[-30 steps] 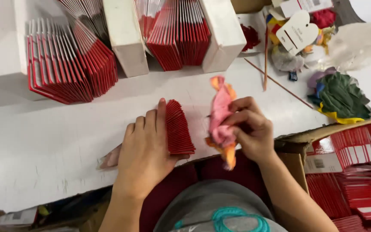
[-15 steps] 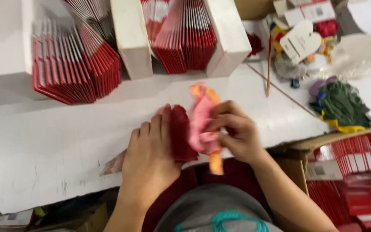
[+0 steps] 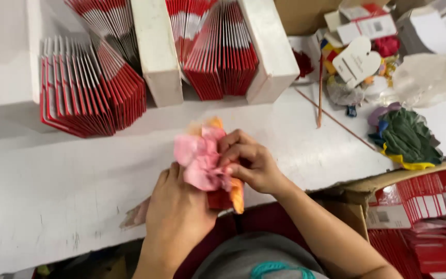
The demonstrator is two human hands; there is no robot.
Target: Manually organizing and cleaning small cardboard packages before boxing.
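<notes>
Pink and orange crepe-like paper, bunched into a soft flower shape (image 3: 202, 160), sits pinched between a worker's two hands at the near edge of a scuffed white table (image 3: 52, 181). The right hand (image 3: 251, 165) curls its fingers tightly around the right side of the bunch, thumb and fingertips clamped on the paper. The left hand (image 3: 176, 212) lies palm-down below and beside it, fingers together and pressed over what looks like a small red stack (image 3: 220, 199), mostly hidden beneath the paper. Behind the hands, fanned red booklets (image 3: 91, 93) stand between white box walls (image 3: 158, 51). To the right lie thin wooden sticks (image 3: 320, 90), a white heart-shaped tag (image 3: 357, 62) and a green and yellow paper bundle (image 3: 409, 139). A cardboard carton (image 3: 419, 201) of more red packets sits at lower right.
</notes>
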